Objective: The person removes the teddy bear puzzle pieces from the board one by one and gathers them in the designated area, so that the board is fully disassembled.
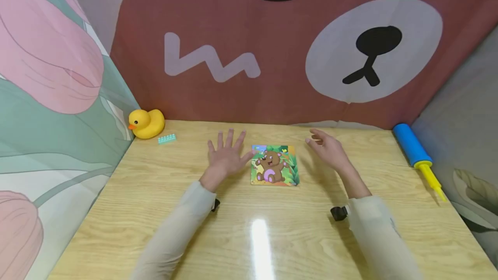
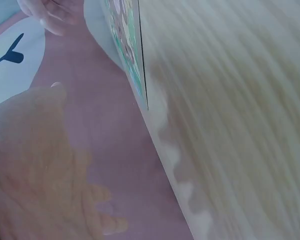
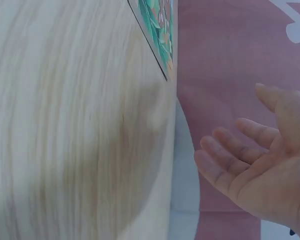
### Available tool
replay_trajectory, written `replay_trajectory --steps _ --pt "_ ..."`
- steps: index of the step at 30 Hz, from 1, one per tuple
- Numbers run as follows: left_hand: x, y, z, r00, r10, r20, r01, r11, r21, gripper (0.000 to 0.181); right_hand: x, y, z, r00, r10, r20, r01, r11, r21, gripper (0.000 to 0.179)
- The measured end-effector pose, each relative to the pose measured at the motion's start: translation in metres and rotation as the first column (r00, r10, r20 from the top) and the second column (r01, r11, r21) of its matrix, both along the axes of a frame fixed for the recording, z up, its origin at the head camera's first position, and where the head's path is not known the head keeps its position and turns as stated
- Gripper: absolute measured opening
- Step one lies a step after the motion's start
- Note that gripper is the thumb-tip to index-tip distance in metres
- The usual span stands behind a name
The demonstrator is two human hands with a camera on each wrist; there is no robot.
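Tabletop (image 1: 299, 228) was wood-grain, blue-yellow hand pump (image 1: 413, 146) at its 2 o'clock. Left hand (image 1: 226, 159) was empty, fingers spread straight; right hand (image 1: 330, 150) empty, fingers loosely bent. Bear picture board (image 1: 275, 167) lay between, at tabletop's 12. Rubber duck (image 1: 149, 125) sat at tabletop's 10, teal studded brick (image 1: 167, 139) at duck's 4.

The site appeared to be a child-themed tabletop booth, its building type indeterminable. A cartoon-face backdrop (image 1: 288, 25) and a tulip-printed side panel (image 1: 50, 133) bordered a wood-grain table (image 1: 295, 237) bearing a toy duck (image 1: 151, 125)
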State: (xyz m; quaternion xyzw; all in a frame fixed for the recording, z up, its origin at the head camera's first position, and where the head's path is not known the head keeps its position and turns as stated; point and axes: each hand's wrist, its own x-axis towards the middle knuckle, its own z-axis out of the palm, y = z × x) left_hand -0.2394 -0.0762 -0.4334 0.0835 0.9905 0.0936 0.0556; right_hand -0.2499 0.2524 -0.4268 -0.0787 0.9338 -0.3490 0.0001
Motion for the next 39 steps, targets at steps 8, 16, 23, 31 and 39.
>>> replay_trajectory --steps 8,16,23,31,39 --pt "0.006 0.026 -0.004 0.998 -0.057 0.029 0.057 0.998 -0.009 0.082 -0.007 -0.012 -0.015 0.996 -0.017 0.09 0.025 0.995 -0.093 0.05" --pt "0.011 0.053 -0.005 0.988 -0.131 0.078 0.133 0.991 -0.018 0.076 -0.01 -0.026 -0.023 0.975 -0.046 0.217 0.091 0.975 -0.202 0.043" --pt "0.011 0.073 -0.011 0.986 -0.121 0.113 0.125 0.992 -0.023 0.073 -0.017 -0.036 -0.026 0.96 -0.061 0.274 0.121 0.971 -0.206 0.037" --pt "0.013 0.085 -0.014 0.984 -0.127 0.125 0.14 0.984 -0.105 0.065 -0.019 -0.045 -0.028 0.958 -0.075 0.277 0.124 0.979 -0.163 0.033" --pt "0.01 0.089 -0.017 0.985 -0.12 0.123 0.139 0.978 -0.157 0.066 -0.019 -0.046 -0.028 0.969 -0.095 0.228 0.118 0.989 -0.091 0.03"
